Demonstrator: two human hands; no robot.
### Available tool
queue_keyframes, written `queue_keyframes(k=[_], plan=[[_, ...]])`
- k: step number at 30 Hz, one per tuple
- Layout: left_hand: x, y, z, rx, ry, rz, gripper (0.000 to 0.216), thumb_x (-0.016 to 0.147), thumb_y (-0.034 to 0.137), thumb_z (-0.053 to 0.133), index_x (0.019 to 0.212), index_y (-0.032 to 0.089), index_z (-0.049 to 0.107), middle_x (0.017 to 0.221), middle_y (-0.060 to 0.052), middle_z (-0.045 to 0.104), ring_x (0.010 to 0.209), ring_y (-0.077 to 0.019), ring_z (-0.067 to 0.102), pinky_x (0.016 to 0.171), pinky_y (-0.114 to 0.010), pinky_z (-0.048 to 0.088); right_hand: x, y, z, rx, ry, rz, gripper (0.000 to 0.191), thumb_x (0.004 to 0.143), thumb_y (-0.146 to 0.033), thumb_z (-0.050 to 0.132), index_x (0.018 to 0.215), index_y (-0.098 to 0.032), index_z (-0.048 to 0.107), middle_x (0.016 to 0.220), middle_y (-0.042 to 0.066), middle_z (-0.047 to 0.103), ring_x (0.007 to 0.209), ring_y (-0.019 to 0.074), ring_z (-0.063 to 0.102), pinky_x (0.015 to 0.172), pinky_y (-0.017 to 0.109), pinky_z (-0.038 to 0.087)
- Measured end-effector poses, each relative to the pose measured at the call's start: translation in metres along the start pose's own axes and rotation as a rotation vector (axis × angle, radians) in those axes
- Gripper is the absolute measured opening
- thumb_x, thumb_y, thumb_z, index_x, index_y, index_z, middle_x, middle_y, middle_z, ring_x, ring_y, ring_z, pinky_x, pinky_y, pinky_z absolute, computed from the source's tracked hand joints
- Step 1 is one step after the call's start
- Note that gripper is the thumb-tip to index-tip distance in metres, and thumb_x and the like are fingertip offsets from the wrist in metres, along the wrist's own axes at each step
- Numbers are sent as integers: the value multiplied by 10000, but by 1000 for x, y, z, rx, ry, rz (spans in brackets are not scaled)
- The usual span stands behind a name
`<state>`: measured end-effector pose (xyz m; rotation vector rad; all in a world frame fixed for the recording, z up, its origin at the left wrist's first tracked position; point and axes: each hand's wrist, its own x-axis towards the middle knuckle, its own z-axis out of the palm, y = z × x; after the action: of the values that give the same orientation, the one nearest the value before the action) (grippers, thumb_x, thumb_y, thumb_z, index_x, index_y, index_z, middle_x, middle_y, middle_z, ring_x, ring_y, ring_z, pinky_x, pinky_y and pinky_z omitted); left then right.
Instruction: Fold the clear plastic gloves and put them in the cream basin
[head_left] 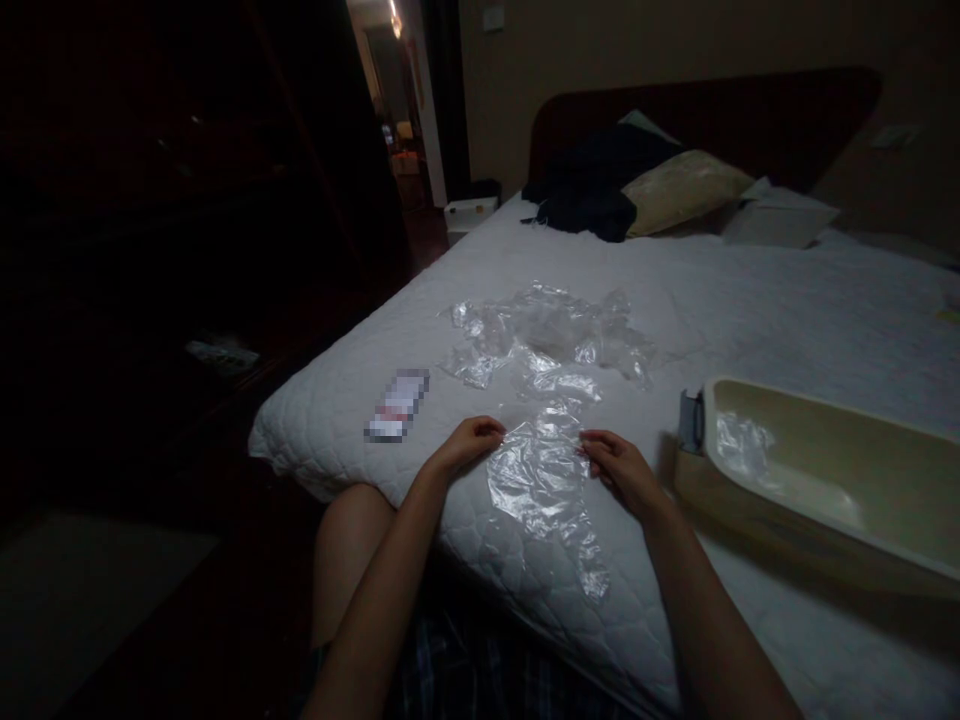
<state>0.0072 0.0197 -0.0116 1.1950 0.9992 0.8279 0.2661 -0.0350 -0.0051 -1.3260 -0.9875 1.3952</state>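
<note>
Clear thin plastic bag (544,480) lies flat on white quilted mattress (787,320), near the front edge, stretched between both hands; its lower end trails toward the mattress edge. Left hand (469,445) is curled, fingertips pinched onto the bag's left edge, knuckles up; right hand (619,470) is curled the same way, fingertips pinching the bag's right edge; neither hand is spread, both rest on the mattress; the two hands are apart with the bag's width between them.

Beige oblong plastic tub (885,480) sits on the mattress just to the right of the right hand, open side up, long axis running to the right edge of view; inside, at its near end, a crumpled piece of clear plastic (739,440); rest of the tub's inside is too dim to tell; grey small fitting (690,420) is at the tub's near end, touching it.

Heap of crumpled clear plastic bags (547,335) is spread on the mattress beyond the held bag, near it; whether they touch, cannot tell. Small flat packet (397,405), blurred out, lies left of the left hand, apart from the bags.

Far end of bed: dull yellow pillow (682,190), dark bundled cloth (592,185) just left of it and touching, pale folded cloth (780,215) to its right. White low box (470,212) stands on the floor by the bed's far left corner. Person's bare knee (352,540) is below the left forearm, against the mattress side.
</note>
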Motion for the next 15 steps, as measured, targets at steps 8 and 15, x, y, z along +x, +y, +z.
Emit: queue_keyframes(k=[8,15], plan=[[-3,2,0,-58,-9,-11,181,603,228,660,751,133,618,673,7,573,580,-74,480,547,-197,324,1,4,0,-12,20,-32,350,638,-370,653,915,-169,578,683,18,620,402,42,430,317,147,238],[-4,2,0,-93,-16,10,188,591,246,679,727,126,627,667,7,568,593,-70,481,546,-187,317,1,6,-2,-23,-3,-68,318,658,-370,635,899,-173,573,606,-12,593,384,42,412,328,151,249]])
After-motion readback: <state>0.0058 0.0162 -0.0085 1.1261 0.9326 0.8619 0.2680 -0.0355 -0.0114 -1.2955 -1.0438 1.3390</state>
